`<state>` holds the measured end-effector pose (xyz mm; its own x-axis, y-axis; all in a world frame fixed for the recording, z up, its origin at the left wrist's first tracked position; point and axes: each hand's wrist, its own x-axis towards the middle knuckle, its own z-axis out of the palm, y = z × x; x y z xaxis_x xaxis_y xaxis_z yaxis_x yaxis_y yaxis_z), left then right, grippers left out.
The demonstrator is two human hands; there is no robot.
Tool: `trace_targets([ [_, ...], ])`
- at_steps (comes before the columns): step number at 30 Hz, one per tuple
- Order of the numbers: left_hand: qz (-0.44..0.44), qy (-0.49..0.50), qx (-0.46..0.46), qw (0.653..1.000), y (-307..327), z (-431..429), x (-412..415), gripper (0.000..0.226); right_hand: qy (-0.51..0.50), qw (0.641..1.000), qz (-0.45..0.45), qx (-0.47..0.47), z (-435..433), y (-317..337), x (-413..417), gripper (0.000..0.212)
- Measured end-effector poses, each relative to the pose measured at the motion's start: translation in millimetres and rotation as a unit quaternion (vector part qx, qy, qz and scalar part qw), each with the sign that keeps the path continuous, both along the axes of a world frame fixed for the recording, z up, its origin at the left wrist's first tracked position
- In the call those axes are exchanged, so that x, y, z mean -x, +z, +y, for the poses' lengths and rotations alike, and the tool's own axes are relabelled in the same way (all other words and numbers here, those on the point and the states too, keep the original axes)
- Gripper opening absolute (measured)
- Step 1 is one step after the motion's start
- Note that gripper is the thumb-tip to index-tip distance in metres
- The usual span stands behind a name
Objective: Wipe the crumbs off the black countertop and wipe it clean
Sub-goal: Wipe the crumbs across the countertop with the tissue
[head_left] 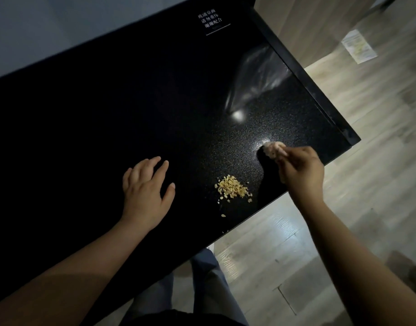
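Note:
A small heap of yellow crumbs (233, 189) lies on the glossy black countertop (108, 118), close to its near right edge, with a few stray bits trailing toward that edge. My right hand (301, 170) hovers just right of and beyond the heap, fingers closed on a small crumpled pale wad, a tissue or cloth (274, 148), pressed at the counter surface. My left hand (147, 191) rests flat on the counter to the left of the crumbs, fingers spread, holding nothing.
A clear plastic bag (258, 78) lies on the counter near its far right edge. White printed text (210, 20) marks the far part. Wood-look floor (367, 137) lies beyond the right edge, with a paper sheet (359, 47) on it. My legs stand below the near edge.

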<state>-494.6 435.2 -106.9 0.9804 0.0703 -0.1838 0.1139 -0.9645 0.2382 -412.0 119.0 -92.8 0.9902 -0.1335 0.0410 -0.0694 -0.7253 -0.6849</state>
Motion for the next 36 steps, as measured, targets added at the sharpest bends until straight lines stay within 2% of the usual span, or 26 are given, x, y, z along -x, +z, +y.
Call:
trace_targets([
  [3,0.004,0.005,-0.002,1.000,0.4,-0.7,0.2,0.059,0.003,1.000,0.027,0.013,-0.3,-16.8,-0.1,0.020],
  [6,0.008,0.002,0.001,1.000,1.0,-0.2,-1.0,0.059,-0.006,1.000,0.014,-0.002,15.7,-26.8,19.2,0.020],
  [10,0.010,-0.008,0.002,1.000,3.7,1.3,-1.0,0.064,0.041,0.999,0.024,-0.024,42.8,-24.4,53.8,0.017],
  [15,0.033,-0.025,0.008,0.999,8.4,4.1,-3.5,0.067,-0.062,0.994,-0.030,-0.085,58.4,-0.6,69.3,0.019],
  [17,0.048,-0.037,0.011,0.998,9.7,6.9,-3.4,0.063,-0.071,0.992,-0.055,-0.092,65.6,12.2,78.0,0.020],
  [25,0.055,-0.059,0.114,0.990,19.6,29.1,-0.1,0.056,0.073,0.997,-0.024,-0.032,120.0,-2.7,151.3,0.021],
  [27,0.065,-0.073,0.121,0.988,19.2,36.6,1.7,0.057,0.092,0.995,-0.034,-0.007,131.0,-11.6,162.2,0.019],
  [30,0.069,-0.088,0.122,0.986,18.2,42.5,3.5,0.057,0.109,0.992,-0.049,0.028,136.9,-23.1,169.7,0.027],
  [36,0.062,-0.096,0.114,0.987,17.4,40.7,4.9,0.058,0.115,0.988,-0.064,0.078,117.4,-32.9,156.1,0.024],
])
